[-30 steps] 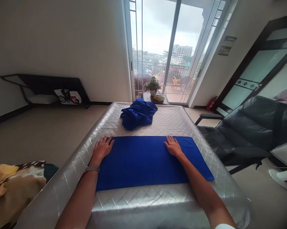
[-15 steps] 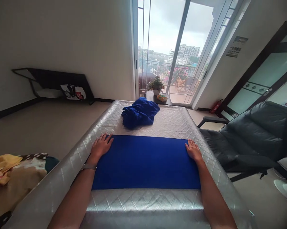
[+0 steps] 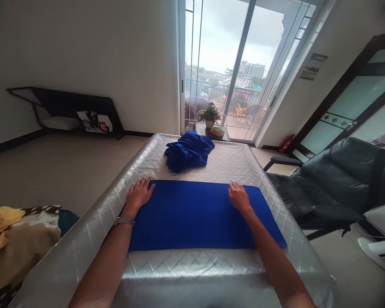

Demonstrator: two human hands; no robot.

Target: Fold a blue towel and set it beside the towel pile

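A blue towel lies spread flat as a long rectangle on a silver quilted table. My left hand rests flat with fingers stretched out on the towel's far left corner. My right hand lies flat and open on the towel a little in from its right end. Neither hand holds anything. A crumpled pile of blue cloth sits further back on the table, beyond both hands.
A black leather armchair stands close to the table's right side. A yellow and patterned bundle lies at the left. Behind the table are a potted plant on a small stand and glass balcony doors.
My right hand slid out to the towel's right end half a second ago and has now come back inward along the towel. My left hand has stayed at the left corner.
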